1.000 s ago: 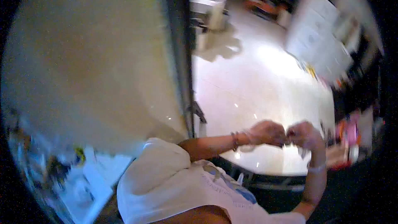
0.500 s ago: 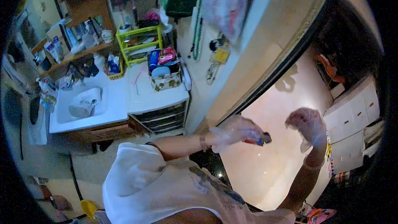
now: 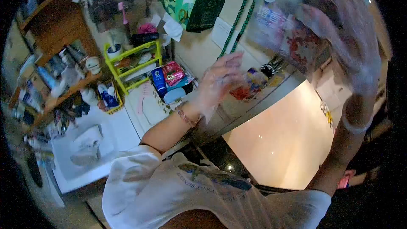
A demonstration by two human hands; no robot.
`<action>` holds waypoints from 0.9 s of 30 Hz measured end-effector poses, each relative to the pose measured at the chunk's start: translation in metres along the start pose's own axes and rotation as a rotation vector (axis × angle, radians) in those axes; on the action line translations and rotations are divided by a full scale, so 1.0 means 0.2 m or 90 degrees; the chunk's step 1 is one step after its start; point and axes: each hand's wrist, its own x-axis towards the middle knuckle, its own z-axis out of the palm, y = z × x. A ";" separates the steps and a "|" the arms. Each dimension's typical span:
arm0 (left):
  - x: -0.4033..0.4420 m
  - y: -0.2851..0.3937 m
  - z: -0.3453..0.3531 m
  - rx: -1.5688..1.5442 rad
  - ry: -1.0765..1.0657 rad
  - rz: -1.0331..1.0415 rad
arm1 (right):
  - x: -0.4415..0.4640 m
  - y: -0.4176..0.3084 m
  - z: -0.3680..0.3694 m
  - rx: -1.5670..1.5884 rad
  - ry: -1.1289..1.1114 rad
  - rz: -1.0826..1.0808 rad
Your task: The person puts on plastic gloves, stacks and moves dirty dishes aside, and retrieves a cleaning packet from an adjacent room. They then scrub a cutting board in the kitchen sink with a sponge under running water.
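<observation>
My left hand (image 3: 222,78), in a thin clear plastic glove, is raised in front of the wall. At its fingers is a small red-and-blue item (image 3: 248,88), too blurred to name, which it seems to hold. Higher on the right, my right hand (image 3: 352,38), also in a clear glove, spreads its fingers at the right side of a hanging clear plastic pouch (image 3: 258,25). Whether it touches the pouch is unclear. Inside the pouch are a pale labelled packet (image 3: 271,21) and a red patterned item (image 3: 303,44).
Green beads (image 3: 243,12) and a dark green cloth (image 3: 210,2) hang on the wall. At left are a yellow-green rack (image 3: 131,68), a basket with a blue tube (image 3: 159,80), a pink comb (image 3: 144,97) and a white sink (image 3: 63,174). A doorway edge runs below my hands.
Both hands have risen from over the doorway floor to the wall, the right one up to the hanging pouch. The view has shifted closer to the wall. The small item moved with my left hand.
</observation>
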 end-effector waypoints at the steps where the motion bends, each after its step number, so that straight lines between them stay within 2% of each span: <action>1: 0.04 0.00 -0.03 0.049 -0.007 0.020 | 0.01 0.11 0.13 -0.066 -0.041 0.023; 2: 0.07 0.02 -0.04 -0.186 0.014 -0.097 | -0.05 0.29 0.32 -0.135 -0.083 0.047; 5: 0.20 0.00 -0.11 -0.063 -0.070 -0.083 | 0.29 -0.03 0.16 -0.279 -0.508 0.272; 6: 0.22 0.00 -0.11 -0.107 -0.056 -0.130 | 0.32 -0.04 0.19 -0.315 -0.578 0.291; 8: 0.24 0.02 -0.09 -0.187 -0.028 -0.226 | 0.31 -0.02 0.24 -0.337 -0.548 0.294; 11: 0.29 -0.08 -0.14 -0.064 -0.130 -0.051 | 0.26 0.04 0.29 -0.336 -0.393 0.259; 15: 0.26 -0.01 -0.09 -0.323 -0.039 -0.093 | 0.22 0.02 0.29 -0.254 -0.198 0.185; 18: 0.28 -0.09 -0.13 -0.035 -0.095 0.007 | 0.18 -0.06 0.23 -0.143 -0.137 0.160; 20: 0.24 -0.06 -0.12 -0.048 -0.106 -0.090 | 0.15 -0.16 0.19 -0.017 -0.166 0.184; 23: 0.20 0.05 -0.08 -0.031 -0.150 -0.168 | 0.10 -0.27 0.18 0.230 -0.355 0.339; 24: 0.19 0.07 -0.06 -0.020 -0.173 -0.183 | 0.06 -0.29 0.18 0.235 -0.396 0.378; 27: 0.18 0.05 0.01 0.040 -0.243 -0.057 | -0.09 -0.33 0.18 0.241 -0.526 0.463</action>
